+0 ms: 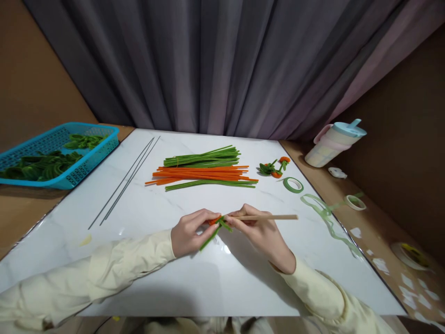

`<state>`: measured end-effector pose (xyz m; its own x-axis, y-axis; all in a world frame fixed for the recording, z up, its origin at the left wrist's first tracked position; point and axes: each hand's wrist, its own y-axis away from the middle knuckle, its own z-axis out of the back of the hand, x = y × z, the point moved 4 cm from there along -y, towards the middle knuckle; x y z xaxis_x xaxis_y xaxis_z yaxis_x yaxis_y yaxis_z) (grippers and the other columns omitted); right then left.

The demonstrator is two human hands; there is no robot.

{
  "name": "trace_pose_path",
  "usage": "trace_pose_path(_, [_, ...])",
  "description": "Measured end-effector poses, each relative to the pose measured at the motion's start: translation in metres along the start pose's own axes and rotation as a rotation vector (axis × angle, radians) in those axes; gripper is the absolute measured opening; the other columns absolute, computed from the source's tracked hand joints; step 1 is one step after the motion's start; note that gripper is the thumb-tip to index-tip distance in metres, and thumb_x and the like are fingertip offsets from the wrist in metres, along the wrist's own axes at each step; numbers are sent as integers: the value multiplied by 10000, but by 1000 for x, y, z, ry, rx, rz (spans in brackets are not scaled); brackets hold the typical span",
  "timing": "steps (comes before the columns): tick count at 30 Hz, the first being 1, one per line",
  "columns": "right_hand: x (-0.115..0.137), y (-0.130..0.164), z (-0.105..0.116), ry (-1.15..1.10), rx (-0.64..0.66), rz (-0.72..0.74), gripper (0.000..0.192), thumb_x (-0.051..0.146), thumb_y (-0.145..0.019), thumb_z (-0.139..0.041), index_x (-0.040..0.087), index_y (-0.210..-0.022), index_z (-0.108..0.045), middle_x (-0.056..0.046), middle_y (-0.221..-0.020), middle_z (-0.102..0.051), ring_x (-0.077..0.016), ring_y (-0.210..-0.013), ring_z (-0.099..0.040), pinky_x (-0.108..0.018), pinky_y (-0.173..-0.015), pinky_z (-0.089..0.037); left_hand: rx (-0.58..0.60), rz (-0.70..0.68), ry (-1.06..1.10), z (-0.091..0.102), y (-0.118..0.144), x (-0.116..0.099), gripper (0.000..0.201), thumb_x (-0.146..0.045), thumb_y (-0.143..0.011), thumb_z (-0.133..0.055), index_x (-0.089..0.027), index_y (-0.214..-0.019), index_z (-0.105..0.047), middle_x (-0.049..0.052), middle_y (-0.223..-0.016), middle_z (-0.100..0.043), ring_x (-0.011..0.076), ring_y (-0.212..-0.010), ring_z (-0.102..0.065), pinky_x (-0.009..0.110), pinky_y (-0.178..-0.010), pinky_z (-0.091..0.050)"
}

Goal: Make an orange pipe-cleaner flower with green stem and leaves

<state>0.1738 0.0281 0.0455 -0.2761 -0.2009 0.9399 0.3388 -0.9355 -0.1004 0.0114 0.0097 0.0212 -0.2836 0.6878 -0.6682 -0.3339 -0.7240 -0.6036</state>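
Observation:
Over the middle of the white table, my left hand (192, 230) pinches a small orange and green pipe-cleaner flower (214, 221). Green strips of it stick out below my fingers. My right hand (257, 228) is closed around a thin wooden stick (283, 217), whose near end meets the flower at my fingertips. The exact contact there is hidden by the fingers. Beyond my hands lie orange pipe cleaners (205, 173), with a bundle of green pipe cleaners (203, 157) behind them and a thinner row of green ones in front.
Finished-looking orange and green pieces (277, 173) lie at right, beside green tape (293, 184) and a loose green ribbon (327, 213). Dark thin wires (127, 183) lie at left. A blue basket (66, 178) holds green coils. A tumbler (330, 144) stands at the back right.

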Motion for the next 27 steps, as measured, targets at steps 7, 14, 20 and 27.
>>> trace_pose_path(7, [-2,-3,0,-287,-12,-209,296,401,-710,-684,161,-658,-519,-62,-666,-685,-191,-689,-653,-305,-652,-506,77,11,38,1,1,2,287,-99,-809,-534,-132,-1094,-545,119,-960,-639,167,-868,-634,259,-738,-569])
trace_pose_path(14, [0,-1,-2,-286,-48,-195,280,383,-704,-693,160,-646,-534,-49,-647,-682,-178,-670,-648,-282,-624,-495,23,16,76,0,0,1,285,-97,-789,-569,-124,-1073,-560,109,-943,-636,151,-837,-642,238,-727,-580])
trace_pose_path(20, [-2,-1,0,-246,-70,-175,262,361,-693,-706,152,-629,-562,-42,-648,-674,-167,-649,-633,-272,-607,-486,23,26,79,2,-1,1,301,-112,-782,-588,-121,-1082,-559,108,-931,-640,153,-826,-637,233,-703,-575])
trace_pose_path(27, [-5,-2,0,-210,-3,-161,259,364,-707,-689,156,-633,-552,-38,-674,-678,-159,-664,-634,-263,-612,-485,-23,-46,19,3,-2,-1,215,-109,-807,-567,-128,-1018,-604,104,-868,-661,152,-770,-640,250,-692,-545])
